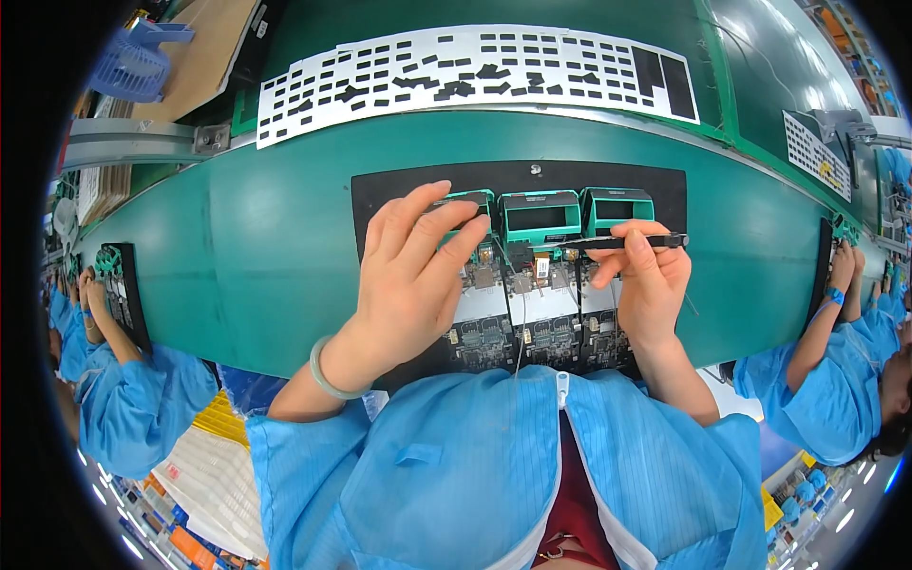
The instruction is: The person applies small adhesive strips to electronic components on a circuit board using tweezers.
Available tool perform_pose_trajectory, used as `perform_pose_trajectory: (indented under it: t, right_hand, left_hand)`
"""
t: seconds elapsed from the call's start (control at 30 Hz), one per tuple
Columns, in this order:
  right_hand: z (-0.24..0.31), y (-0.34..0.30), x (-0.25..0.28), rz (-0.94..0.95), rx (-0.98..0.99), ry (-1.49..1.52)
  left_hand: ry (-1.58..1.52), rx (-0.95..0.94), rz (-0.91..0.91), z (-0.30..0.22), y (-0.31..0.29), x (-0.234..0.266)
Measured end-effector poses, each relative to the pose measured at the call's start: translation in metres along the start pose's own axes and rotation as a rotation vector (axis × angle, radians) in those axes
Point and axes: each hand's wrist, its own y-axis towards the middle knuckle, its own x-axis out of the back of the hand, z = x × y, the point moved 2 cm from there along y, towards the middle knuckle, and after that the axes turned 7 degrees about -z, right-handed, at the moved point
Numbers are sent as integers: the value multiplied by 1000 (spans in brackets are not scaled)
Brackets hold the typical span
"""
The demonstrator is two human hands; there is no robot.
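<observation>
My right hand [652, 285] is closed around dark tweezers [617, 242], their thin tips pointing left at the lower edge of the middle green housing [541, 218]. A small black piece [518, 253] lies by the tips; I cannot tell whether they touch it. My left hand [407, 271] has its fingers apart and bent over the left green housing [482, 199], covering part of it. The right green housing [618, 208] stands beside the middle one. Below the housings lie circuit boards [552, 339] with white areas and thin wires, all on a black mat [608, 175].
Across the far edge of the green bench [256, 237] stretches a white sheet [380, 76] of black stickers. A blue plastic basket [135, 65] stands far left. Co-workers in blue work at both sides, with a second sticker sheet [815, 157] at the right.
</observation>
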Motion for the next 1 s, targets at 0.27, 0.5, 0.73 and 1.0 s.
perform_pose_trajectory:
  t: [0.27, 0.5, 0.73, 1.0]
  right_hand:
    - [-1, 1, 0, -3, -18, 3]
    - [-2, 2, 1, -9, -23, 8]
    - [8, 2, -4, -63, -19, -63]
    - [56, 46, 71, -286, 219, -197]
  left_hand:
    - [66, -29, -38, -6, -2, -3]
    - [131, -98, -41, -13, -6, -8]
    - [569, -312, 84, -34, -13, -32]
    - [61, -172, 258, -9, 70, -14]
